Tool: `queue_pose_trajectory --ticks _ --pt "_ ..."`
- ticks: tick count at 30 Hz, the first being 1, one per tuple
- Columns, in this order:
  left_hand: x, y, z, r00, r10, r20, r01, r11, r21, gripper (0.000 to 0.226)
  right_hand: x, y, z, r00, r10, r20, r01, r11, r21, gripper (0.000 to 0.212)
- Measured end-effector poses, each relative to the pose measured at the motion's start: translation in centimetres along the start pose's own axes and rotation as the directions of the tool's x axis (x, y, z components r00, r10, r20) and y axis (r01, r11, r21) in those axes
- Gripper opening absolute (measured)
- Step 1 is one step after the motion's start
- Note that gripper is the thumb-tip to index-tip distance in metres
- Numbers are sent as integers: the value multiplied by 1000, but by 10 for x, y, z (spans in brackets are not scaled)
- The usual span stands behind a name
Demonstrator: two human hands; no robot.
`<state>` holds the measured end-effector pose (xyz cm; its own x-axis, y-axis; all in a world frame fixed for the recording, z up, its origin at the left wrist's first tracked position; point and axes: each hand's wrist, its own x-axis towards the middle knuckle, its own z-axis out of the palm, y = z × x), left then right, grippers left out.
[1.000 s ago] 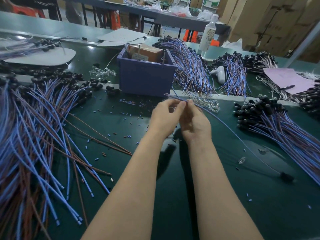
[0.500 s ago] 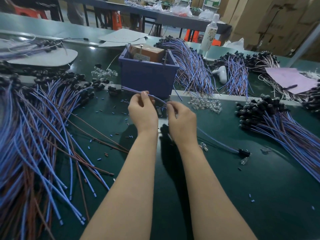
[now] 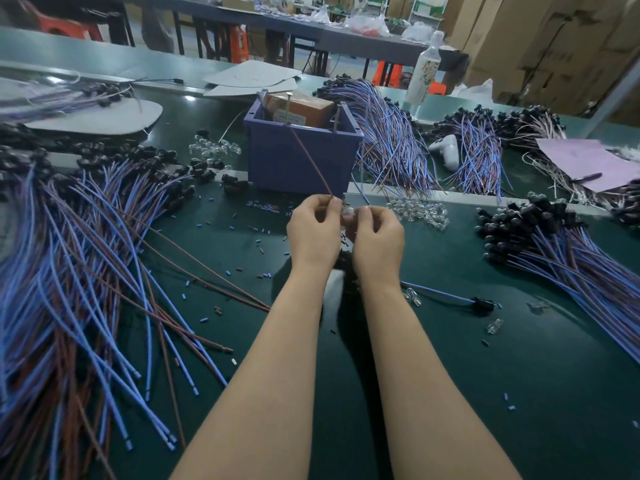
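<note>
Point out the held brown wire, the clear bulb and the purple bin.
brown wire (image 3: 311, 164), head view, middle of its length.
clear bulb (image 3: 348, 212), head view, its dome.
purple bin (image 3: 273, 164), head view, front wall.

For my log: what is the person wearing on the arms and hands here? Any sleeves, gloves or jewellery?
Nothing worn shows. The left hand and right hand have no gloves, and no ring shows on the fingers in view. The left forearm and right forearm are uncovered to the frame's lower edge: no sleeve, watch, bracelet or tape.
</note>
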<state>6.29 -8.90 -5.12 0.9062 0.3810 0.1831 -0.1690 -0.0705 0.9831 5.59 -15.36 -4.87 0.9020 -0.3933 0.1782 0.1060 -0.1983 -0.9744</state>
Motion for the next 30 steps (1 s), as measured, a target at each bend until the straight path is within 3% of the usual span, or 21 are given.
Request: queue_pose_trajectory --ticks 3,8,16,30 --pt "1 0 -2 998 1 -61 -2 1000 -23 12 2 2 -1 998 34 -46 -30 997 72 10" --pt "8 -3 -8 989 -12 -149 9 1000 -18 17 -1 4 -1 996 -85 4 85 994 -62 35" --pt "15 -6 -11 988 -23 -154 24 1000 7 20 -9 0 8 973 -167 157 201 952 -233 41" --pt "17 -4 -11 993 -39 -110 41 999 19 21 -11 -3 10 974 -112 196 162 952 -260 39"
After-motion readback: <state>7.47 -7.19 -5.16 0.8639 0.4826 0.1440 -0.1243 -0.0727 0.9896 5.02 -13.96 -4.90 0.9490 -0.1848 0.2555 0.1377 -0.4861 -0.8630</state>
